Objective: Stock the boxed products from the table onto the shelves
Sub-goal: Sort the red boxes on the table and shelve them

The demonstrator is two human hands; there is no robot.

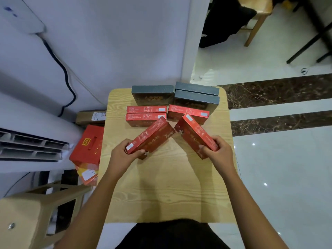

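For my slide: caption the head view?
Both hands, left and right, each lift a red box above the wooden table.

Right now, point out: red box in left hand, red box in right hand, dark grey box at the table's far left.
red box in left hand [152,135], head view, top face
red box in right hand [195,133], head view, top face
dark grey box [152,90], head view, far side panel

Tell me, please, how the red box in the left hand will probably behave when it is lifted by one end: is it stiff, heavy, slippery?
The red box is probably stiff: its card edges look straight and undented. It seems fairly light, since the left hand grips only its near end. Its faces look smooth, so it might slip somewhat.
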